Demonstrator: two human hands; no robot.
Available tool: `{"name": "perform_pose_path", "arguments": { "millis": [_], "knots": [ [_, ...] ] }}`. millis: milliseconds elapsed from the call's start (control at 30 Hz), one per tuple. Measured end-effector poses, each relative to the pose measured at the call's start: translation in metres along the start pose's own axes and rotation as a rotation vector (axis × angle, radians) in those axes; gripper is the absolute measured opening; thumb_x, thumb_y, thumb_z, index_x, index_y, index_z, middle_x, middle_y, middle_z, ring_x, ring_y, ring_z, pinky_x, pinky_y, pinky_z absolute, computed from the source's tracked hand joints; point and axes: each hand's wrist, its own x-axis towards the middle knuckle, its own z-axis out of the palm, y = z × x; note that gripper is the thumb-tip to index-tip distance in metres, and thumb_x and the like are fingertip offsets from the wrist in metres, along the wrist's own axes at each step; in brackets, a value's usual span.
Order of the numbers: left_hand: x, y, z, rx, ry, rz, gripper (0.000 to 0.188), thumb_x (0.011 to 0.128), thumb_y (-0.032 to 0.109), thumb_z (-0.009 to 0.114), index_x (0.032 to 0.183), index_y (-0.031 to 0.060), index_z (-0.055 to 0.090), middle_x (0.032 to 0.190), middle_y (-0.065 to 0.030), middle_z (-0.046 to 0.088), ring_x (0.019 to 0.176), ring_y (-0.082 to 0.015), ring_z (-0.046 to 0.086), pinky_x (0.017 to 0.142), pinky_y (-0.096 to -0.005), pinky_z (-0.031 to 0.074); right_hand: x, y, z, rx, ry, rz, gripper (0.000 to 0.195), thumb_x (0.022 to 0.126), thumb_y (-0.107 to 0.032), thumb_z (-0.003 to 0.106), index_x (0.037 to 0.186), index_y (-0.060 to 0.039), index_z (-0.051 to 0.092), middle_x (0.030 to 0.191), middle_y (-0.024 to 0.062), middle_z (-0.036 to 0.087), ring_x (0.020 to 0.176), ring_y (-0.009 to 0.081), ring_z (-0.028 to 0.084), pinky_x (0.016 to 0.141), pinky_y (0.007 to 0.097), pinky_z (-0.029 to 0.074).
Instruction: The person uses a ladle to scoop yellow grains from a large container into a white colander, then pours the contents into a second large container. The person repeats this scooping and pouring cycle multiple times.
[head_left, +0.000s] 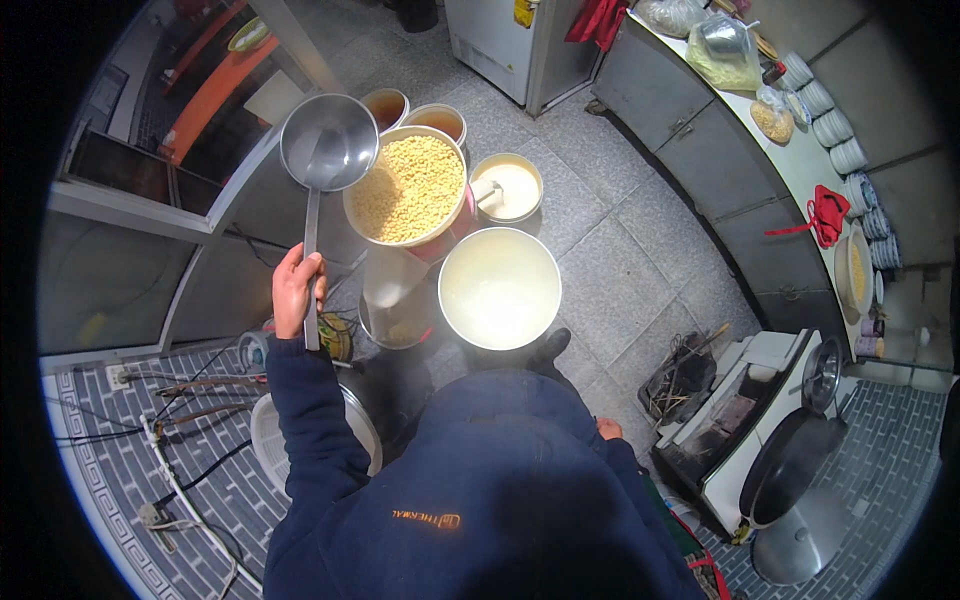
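Observation:
My left hand (294, 289) grips the flat handle of a long steel ladle (328, 142). The ladle's shiny bowl hangs by the left rim of a large bucket (409, 243) filled with yellow beans (420, 187), which look like soybeans. Nothing shows inside the ladle. Nearer my body stands a white bucket (448, 319); its pale inside could be bare wall or liquid. Beside the beans, a smaller bucket (537, 214) holds cream-coloured liquid and a white handled tool (490, 198). Only part of my right hand (610, 428) shows at my side, its fingers mostly hidden.
Two buckets of brownish liquid (386, 109) stand behind the beans. A grey, see-through-looking vessel (390, 330) is at left, near cables and a white tub (264, 431). At right are a stove (742, 420), a black wok (784, 465) and a counter (795, 161) with stacked bowls.

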Motion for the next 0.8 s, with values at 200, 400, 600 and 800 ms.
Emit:
{"name": "perform_pose_path", "arguments": {
  "millis": [200,400,600,800],
  "knots": [
    [0.0,0.001,0.0,-0.012,-0.013,-0.008,0.011,0.097,0.014,0.052,0.096,0.0032,0.054,0.068,0.0005,0.049,0.043,-0.0058,0.043,0.037,-0.0211,0.036,-0.007,-0.004,0.001,0.083,-0.012,-0.05,0.016,0.084,-0.012,0.061,0.093,-0.0024,0.071,0.082,0.0063,0.068,0.072,0.017,0.061,0.068,0.032,0.05],
    [-0.002,0.003,0.005,-0.014,0.007,-0.002,0.011,0.097,0.014,0.052,0.096,0.0031,0.054,0.066,0.0007,0.048,0.043,-0.0058,0.042,0.037,-0.0211,0.035,-0.007,0.001,0.0,0.073,-0.018,-0.028,0.019,0.085,-0.016,0.063,0.096,-0.0031,0.072,0.082,0.0067,0.069,0.07,0.0171,0.061,0.066,0.0327,0.05],
    [-0.003,0.01,0.008,0.043,-0.008,0.006,0.013,0.097,0.017,0.052,0.092,0.0047,0.053,0.063,0.0013,0.046,0.042,-0.0061,0.041,0.037,-0.0208,0.034,-0.018,-0.015,0.001,0.046,-0.046,0.049,0.02,0.091,-0.012,0.057,0.099,-0.0007,0.071,0.087,0.0069,0.071,0.078,0.0164,0.064,0.074,0.0317,0.051],
    [-0.001,0.003,0.004,0.014,-0.017,-0.002,0.013,0.097,0.017,0.052,0.091,0.0051,0.053,0.065,0.0016,0.046,0.044,-0.0058,0.043,0.037,-0.0206,0.034,-0.01,-0.005,0.0,0.015,-0.066,0.056,0.022,0.094,-0.012,0.054,0.102,0.0,0.07,0.091,0.008,0.071,0.085,0.0172,0.066,0.08,0.0312,0.051]
  ]
}}
